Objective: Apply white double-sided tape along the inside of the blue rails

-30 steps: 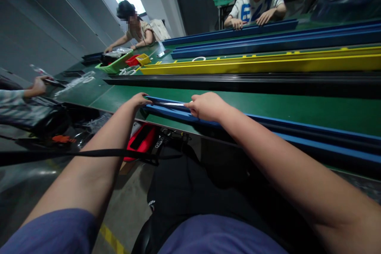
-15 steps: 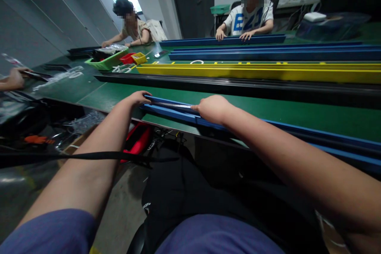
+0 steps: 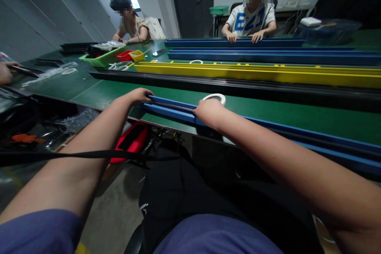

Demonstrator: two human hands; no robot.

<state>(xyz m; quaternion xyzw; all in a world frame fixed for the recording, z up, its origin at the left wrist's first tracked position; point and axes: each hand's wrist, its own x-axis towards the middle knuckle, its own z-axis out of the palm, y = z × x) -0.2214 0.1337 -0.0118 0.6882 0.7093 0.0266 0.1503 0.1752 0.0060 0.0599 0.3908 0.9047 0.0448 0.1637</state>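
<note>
A long blue channel rail [image 3: 175,112] lies along the near edge of the green table and runs off to the right under my right forearm. My left hand [image 3: 139,96] is at its left end, with the fingers curled over the rail's far edge. My right hand [image 3: 210,112] is closed low over the same rail, its fingertips pinched near the channel. A white roll of tape [image 3: 219,96] sticks out from behind that hand, which hides part of the ring. Between both hands a thin dark strip [image 3: 175,105] runs along the channel.
Beyond lie a black rail [image 3: 166,83], a yellow rail [image 3: 238,72] and several blue rails [image 3: 268,56]. Another white ring [image 3: 196,62] is behind the yellow rail. A green basket [image 3: 104,60] stands left. Two people sit across the table; another person's hand [image 3: 6,72] is far left.
My right hand has shifted slightly left and down, and the white roll behind it now shows. The pale, shiny strip between my hands now looks dark. The view has tilted a little.
</note>
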